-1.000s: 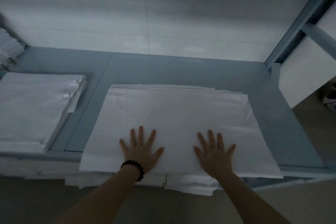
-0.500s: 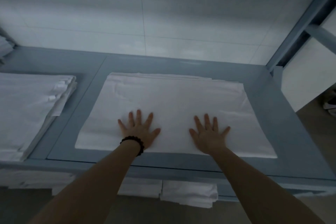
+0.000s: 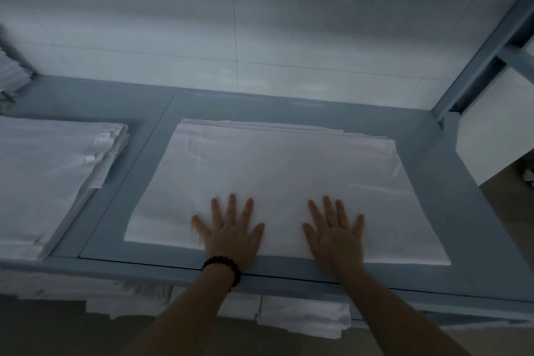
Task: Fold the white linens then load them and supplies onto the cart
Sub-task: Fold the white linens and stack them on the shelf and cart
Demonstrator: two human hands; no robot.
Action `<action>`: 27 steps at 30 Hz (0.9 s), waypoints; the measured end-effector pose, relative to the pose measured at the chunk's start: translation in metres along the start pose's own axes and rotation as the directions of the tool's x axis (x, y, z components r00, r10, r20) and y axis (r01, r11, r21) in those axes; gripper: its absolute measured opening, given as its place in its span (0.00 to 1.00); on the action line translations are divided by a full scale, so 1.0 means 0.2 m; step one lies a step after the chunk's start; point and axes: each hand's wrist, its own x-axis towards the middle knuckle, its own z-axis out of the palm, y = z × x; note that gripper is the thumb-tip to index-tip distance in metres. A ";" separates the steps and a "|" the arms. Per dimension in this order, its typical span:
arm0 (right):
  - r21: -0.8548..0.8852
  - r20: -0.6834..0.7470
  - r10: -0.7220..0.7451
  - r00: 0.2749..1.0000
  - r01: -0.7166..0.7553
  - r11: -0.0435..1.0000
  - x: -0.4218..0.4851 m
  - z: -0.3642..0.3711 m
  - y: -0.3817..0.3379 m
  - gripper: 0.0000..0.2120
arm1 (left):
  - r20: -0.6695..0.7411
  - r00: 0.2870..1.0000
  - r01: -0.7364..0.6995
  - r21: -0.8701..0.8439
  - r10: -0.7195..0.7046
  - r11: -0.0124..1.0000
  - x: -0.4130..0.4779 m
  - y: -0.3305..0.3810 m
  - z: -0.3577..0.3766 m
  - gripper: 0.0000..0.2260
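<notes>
Flat, both hands [image 3: 231,233] [image 3: 335,235] press the folded linen's [image 3: 289,170] near edge.

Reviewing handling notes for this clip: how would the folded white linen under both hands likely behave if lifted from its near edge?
The folded white linen is probably floppy: thin layers show at its far edge, so it would likely sag. It looks light. On the smooth blue shelf it may slide easily.

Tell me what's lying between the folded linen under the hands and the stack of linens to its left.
Nothing but bare blue shelf surface, crossed by a panel seam, separates the folded linen from the left stack in the head view.
</notes>
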 end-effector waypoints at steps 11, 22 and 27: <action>0.019 0.061 0.166 0.984 -0.168 0.986 -0.03 -0.04 0.54 0.33 | 0.035 0.978 0.206 -0.030 -0.205 0.978 0.07 -0.46 -0.08 0.33; 0.144 0.101 0.305 0.947 -0.317 0.937 -0.19 -0.04 0.35 0.29 | 0.088 0.992 0.101 -0.114 -0.091 0.988 -0.16 0.15 -0.05 0.28; 0.176 0.210 0.337 0.918 -0.374 0.911 -0.33 -0.04 0.07 0.29 | 0.094 0.994 -0.036 -0.170 0.052 0.985 -0.23 0.60 -0.04 0.26</action>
